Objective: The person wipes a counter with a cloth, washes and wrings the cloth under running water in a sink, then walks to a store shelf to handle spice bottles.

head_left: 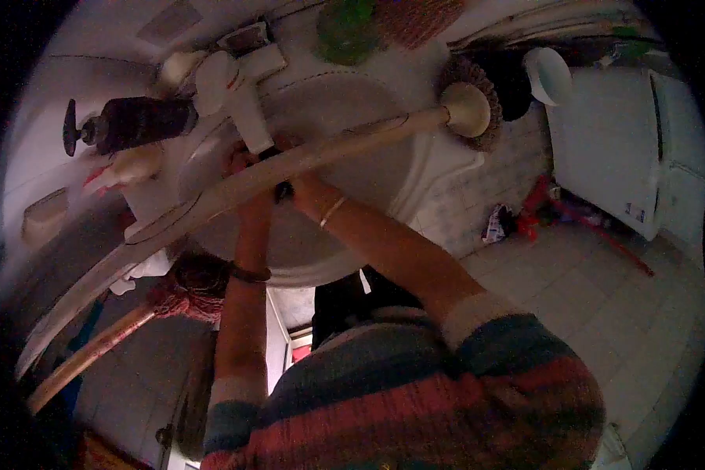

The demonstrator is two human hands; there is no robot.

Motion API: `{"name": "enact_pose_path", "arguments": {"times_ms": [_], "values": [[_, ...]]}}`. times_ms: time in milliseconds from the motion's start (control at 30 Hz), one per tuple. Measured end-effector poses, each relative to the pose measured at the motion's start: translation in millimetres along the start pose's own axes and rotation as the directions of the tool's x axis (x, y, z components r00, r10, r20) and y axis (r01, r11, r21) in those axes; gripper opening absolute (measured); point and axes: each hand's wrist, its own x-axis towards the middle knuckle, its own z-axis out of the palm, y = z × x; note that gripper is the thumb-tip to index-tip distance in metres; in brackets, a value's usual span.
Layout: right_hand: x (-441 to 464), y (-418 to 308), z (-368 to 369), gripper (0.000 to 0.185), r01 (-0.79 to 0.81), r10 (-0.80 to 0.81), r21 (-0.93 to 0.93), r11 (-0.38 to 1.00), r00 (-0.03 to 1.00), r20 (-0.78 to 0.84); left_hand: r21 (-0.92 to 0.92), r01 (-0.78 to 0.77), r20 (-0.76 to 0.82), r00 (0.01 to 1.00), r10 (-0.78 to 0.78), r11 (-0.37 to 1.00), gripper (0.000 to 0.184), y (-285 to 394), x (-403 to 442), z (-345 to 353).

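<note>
My hands are close together over a pale round washbasin (368, 102), at the spout of a white faucet (248, 117). A long, curved wooden-handled brush (337, 149) crosses the view in front of them and hides part of both. Of my left hand (243, 160), curled fingers show past the handle; what they hold is unclear. My right hand (312, 194) is near the handle's lower edge, its fingers mostly hidden. By its fingers is a small black object (283, 190), too dark to name. Whether either hand touches the brush handle, I cannot tell.
A dark pump bottle (145, 125) lies toward the left of the basin. A reddish mop (188, 301) with a wooden handle is at lower left. On the right are a white cabinet-like appliance (603, 141), a white bowl (548, 76) and a tiled floor (548, 290).
</note>
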Motion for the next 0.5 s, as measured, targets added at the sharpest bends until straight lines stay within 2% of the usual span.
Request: {"name": "enact_pose_path", "arguments": {"times_ms": [33,67,133,200,233,333,367,400,433,467,500], "values": [[-3,7,5,0.040,-0.056,0.059,0.230,0.971,0.998,-0.004,0.001,-0.001,0.015,1.000,0.001,1.000,0.033,1,2,0],[-6,14,10,0.039,-0.101,0.117,0.450,0.887,0.993,-0.008,0.004,0.002,0.031,1.000,-0.002,1.000,0.033,3,0,-2],[11,59,4,0.038,0.021,0.138,0.441,0.897,0.936,-0.324,0.051,-0.020,0.039,0.999,0.018,0.998,0.034,5,-4,-2],[23,82,-15,0.037,0.021,0.118,0.456,0.890,0.954,-0.275,0.160,-0.090,0.028,0.996,0.087,0.983,0.034,9,-9,1],[24,89,-21,0.037,0.024,0.107,0.463,0.886,0.961,-0.256,0.301,-0.180,0.026,0.983,0.180,0.936,0.034,11,-10,2],[6,47,21,0.031,0.025,0.031,0.145,0.989,0.927,-0.374,0.681,-0.387,0.074,0.881,0.468,0.622,0.034,13,-4,5],[10,53,13,0.030,0.032,-0.151,-0.307,0.951,0.916,-0.372,0.750,-0.429,0.106,0.829,0.548,0.503,0.034,13,-2,5],[18,62,-3,0.029,0.025,-0.313,-0.696,0.718,0.904,-0.291,0.782,-0.459,0.134,0.784,0.607,0.421,0.033,14,-1,5],[25,73,-20,0.028,0.006,-0.423,-0.942,0.336,0.895,-0.145,0.812,-0.479,0.160,0.733,0.661,0.335,0.033,14,0,5],[34,99,-40,0.028,0.003,-0.509,-0.991,0.134,0.858,-0.066,0.805,-0.465,0.109,0.725,0.680,0.367,0.031,6,2,0],[41,120,-58,0.028,-0.020,-0.574,-0.997,-0.075,0.819,0.026,0.795,-0.433,0.089,0.775,0.625,0.424,0.029,2,0,-6]]}}
